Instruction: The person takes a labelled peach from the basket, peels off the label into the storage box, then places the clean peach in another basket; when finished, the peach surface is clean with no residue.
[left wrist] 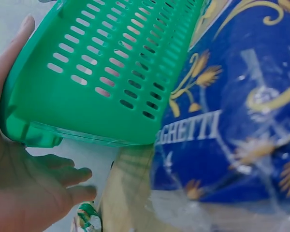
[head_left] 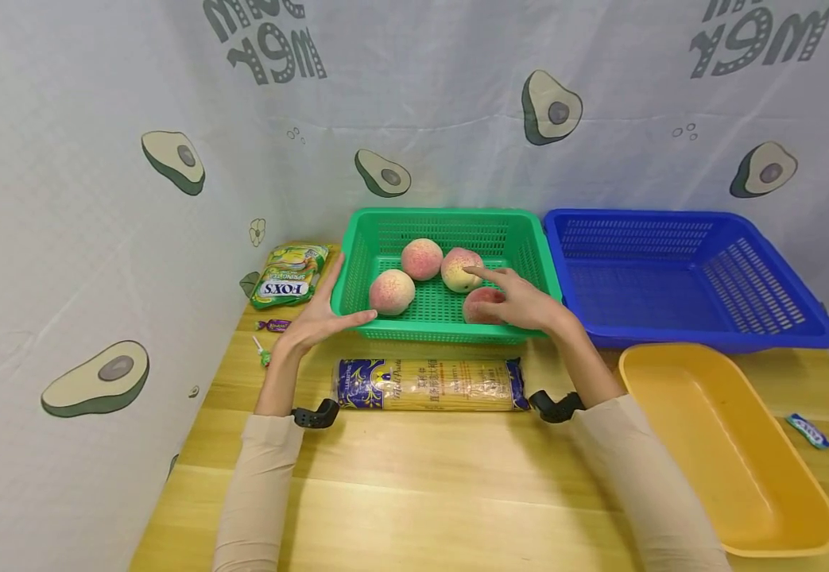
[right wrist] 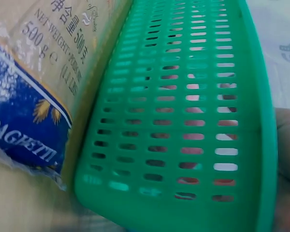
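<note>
A green basket [head_left: 450, 330] holds several peaches: one at the left [head_left: 392, 291], one at the back [head_left: 421, 260], one near the middle [head_left: 457, 266] and one at front right [head_left: 478, 307]. My left hand [head_left: 319, 318] rests at the basket's front left corner, thumb along the front rim and fingers stretched along the outer side. Over the front rim, my right hand [head_left: 528, 302] reaches in with index finger and thumb spread. Its index finger lies over the middle peach, its thumb over the front right one; whether they touch cannot be told.
A spaghetti pack [head_left: 428, 384] lies before the green basket. A blue basket [head_left: 643, 294] and a yellow tub [head_left: 729, 445] stand at right. At left are a FOX'S bag [head_left: 288, 274], a purple candy [head_left: 273, 325] and a lollipop [head_left: 262, 351]. A blue candy [head_left: 808, 430] lies far right.
</note>
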Tool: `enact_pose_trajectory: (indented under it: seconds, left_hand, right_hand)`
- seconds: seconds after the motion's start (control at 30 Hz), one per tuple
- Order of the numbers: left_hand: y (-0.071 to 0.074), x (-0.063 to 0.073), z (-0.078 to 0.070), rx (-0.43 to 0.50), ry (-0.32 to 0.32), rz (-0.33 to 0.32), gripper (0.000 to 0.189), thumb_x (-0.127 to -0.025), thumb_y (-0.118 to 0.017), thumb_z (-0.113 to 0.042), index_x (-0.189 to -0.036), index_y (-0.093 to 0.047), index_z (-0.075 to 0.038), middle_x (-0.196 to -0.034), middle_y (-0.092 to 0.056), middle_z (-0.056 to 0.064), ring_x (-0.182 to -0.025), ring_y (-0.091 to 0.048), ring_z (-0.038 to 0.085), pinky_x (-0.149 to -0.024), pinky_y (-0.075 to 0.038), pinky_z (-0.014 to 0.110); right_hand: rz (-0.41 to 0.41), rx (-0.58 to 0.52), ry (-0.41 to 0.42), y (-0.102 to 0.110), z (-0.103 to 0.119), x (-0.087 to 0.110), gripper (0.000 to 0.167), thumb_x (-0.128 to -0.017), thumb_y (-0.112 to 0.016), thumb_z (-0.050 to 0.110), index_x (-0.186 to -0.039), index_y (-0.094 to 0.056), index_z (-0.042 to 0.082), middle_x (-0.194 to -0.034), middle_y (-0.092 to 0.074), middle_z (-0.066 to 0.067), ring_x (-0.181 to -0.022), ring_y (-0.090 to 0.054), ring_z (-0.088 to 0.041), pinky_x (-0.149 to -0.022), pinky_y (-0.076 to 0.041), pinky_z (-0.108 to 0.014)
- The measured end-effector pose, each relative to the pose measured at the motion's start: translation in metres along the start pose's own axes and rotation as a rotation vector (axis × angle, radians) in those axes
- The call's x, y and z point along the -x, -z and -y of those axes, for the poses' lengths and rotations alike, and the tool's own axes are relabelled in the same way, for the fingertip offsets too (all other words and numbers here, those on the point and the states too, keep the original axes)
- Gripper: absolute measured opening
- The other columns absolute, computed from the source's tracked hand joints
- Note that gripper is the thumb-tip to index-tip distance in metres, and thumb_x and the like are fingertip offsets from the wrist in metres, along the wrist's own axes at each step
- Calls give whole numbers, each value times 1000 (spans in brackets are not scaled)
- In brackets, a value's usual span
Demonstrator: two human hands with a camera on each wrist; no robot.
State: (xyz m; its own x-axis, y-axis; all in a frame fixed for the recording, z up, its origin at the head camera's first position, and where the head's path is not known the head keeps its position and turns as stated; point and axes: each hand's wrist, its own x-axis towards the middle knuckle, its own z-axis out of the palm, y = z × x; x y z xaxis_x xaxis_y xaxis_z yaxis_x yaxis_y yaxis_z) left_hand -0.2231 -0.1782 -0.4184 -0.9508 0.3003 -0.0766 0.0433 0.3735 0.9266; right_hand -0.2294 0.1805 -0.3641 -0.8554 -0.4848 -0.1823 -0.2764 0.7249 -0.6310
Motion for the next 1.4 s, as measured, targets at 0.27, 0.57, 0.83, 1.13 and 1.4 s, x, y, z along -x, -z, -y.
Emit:
enact_pose_trajectory:
  seconds: [0.27, 0.57, 0.83, 1.13, 1.4]
  left_hand:
    - [-4, 0, 4, 115, 2, -29, 114, -87, -82, -28, -165, -2, -46, -175, 7, -8, -163, 5, 29, -126, -14, 70]
    - [-7, -3, 4, 204, 5, -23, 110, -87, -81, -24, -164, -7, -47, -175, 7, -8, -163, 8, 28, -126, -15, 70]
    - [-8, -2, 3, 207, 20, -29, 110, -87, -82, -24, -164, -7, -48, -175, 8, -7, -163, 9, 29, -126, -15, 70]
    - [-6, 0, 0, 183, 45, -30, 110, -88, -83, -29, -164, -6, -48, -175, 7, -8, -163, 8, 27, -127, -15, 68]
    - [-21, 29, -17, 15, -96, -271, 114, -90, -82, -34, -164, 4, -44, -176, 4, -7, -163, 2, 24, -129, -13, 63]
  right_hand:
    - [15, -33, 29, -6, -11, -10, 54, -106, -59, 18, -156, -44, 4, -152, -52, -25, -128, -56, -40, -104, -47, -55]
    - [36, -27, -23, -4, -20, -11, 49, -106, -59, 23, -149, -52, 2, -134, -62, -24, -118, -60, -35, -96, -51, -50]
    - [19, -37, -8, -4, -21, -7, 49, -106, -59, 22, -150, -52, 2, -131, -64, -23, -111, -62, -33, -89, -52, -45]
    - [-273, -230, 69, -6, 9, 31, 50, -104, -62, 13, -153, -49, 13, -151, -47, -18, -131, -47, -35, -105, -50, -55]
    - [-429, -603, 239, -55, 39, 91, 53, -93, -73, -2, -144, -57, 4, -149, -49, -8, -137, -52, -11, -105, -51, -17]
